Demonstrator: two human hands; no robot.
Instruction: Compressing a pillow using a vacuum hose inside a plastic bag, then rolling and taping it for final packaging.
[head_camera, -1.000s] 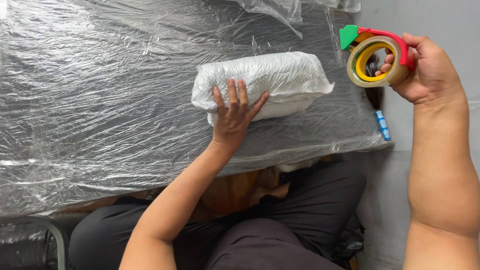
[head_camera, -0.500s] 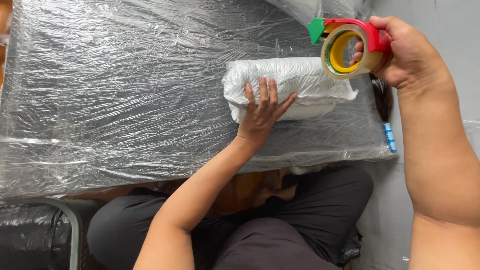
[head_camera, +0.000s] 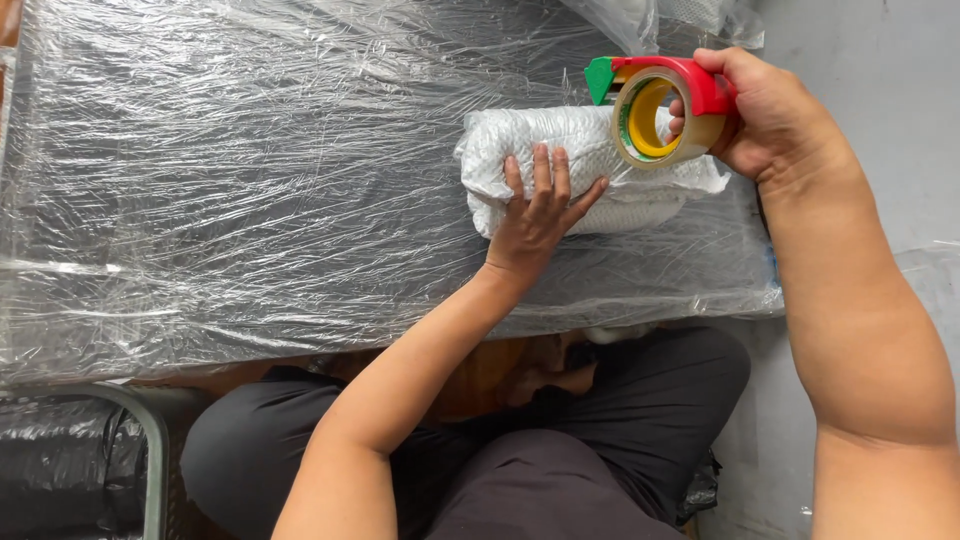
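The white wrapped bundle lies on the plastic-covered table, long axis running left to right. The left hand presses flat on its near side, fingers spread; the right hand, clenched around a red tape dispenser, hovers over its right end.

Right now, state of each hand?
Left hand: open, fingers spread, palm pressing down on the white wrapped parcel.
Right hand: closed around the red tape dispenser, held over the parcel.
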